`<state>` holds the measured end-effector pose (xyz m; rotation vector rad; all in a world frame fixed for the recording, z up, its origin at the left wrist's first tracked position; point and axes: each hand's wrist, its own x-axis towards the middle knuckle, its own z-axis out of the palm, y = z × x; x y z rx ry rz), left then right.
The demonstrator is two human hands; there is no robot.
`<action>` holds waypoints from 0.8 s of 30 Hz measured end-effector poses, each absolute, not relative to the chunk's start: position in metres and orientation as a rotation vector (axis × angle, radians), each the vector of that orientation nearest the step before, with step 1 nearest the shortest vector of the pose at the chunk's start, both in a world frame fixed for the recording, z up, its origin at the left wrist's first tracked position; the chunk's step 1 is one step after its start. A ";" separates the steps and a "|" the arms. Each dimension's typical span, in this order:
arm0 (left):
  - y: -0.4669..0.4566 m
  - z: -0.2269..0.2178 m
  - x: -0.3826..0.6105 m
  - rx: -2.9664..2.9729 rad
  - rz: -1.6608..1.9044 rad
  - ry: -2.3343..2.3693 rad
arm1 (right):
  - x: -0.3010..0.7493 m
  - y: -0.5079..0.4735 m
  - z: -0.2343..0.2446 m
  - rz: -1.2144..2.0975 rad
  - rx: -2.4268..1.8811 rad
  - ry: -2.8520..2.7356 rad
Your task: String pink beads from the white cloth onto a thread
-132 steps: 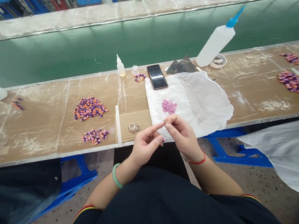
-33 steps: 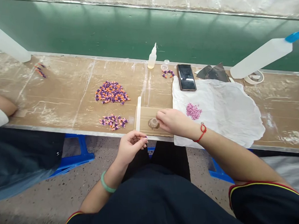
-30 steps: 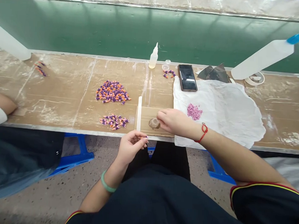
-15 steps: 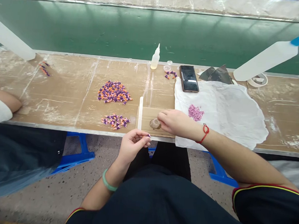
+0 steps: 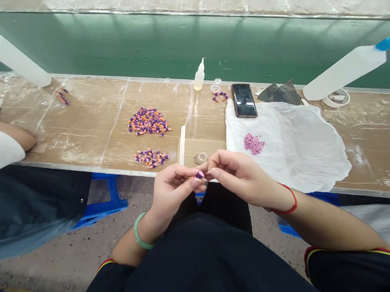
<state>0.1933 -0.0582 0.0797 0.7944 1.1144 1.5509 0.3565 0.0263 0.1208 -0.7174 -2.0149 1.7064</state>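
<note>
My left hand (image 5: 172, 188) and my right hand (image 5: 236, 175) meet just below the table's front edge. Between their fingertips sits a small purple piece (image 5: 199, 174); the left fingers pinch it and the right fingertips are closed against it. Right behind the hands a small clear round dish (image 5: 201, 158) rests on a cardboard patch beside a white stick (image 5: 182, 139). A small heap of purple and orange pieces (image 5: 150, 157) lies to the left of the stick, a bigger heap (image 5: 148, 121) farther back. Tiny pink beads (image 5: 253, 143) lie on a white sheet (image 5: 301, 143).
Along the table's far edge stand a small glue bottle (image 5: 199, 76), a little clear cup (image 5: 217, 84), a black phone (image 5: 244, 100) and a big squeeze bottle with a blue nozzle (image 5: 345, 71). Another person's arm (image 5: 13, 135) rests on the table at left. A green conveyor belt (image 5: 155, 42) runs behind.
My right hand has left the clear dish and come back to meet my left hand at the table's edge. The left hand has risen slightly with the purple piece.
</note>
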 end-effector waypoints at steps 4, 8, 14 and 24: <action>-0.062 0.081 0.195 0.836 1.575 1.111 | 0.359 0.024 0.127 1.521 -0.676 -2.111; -0.064 0.084 0.197 0.866 1.600 1.083 | 0.360 0.022 0.132 1.410 -0.616 -2.157; -0.065 0.088 0.199 0.883 1.630 1.052 | 0.362 0.021 0.134 1.324 -0.595 -2.206; -0.066 0.090 0.205 0.880 1.658 1.080 | 0.363 0.020 0.134 1.105 -0.545 -2.275</action>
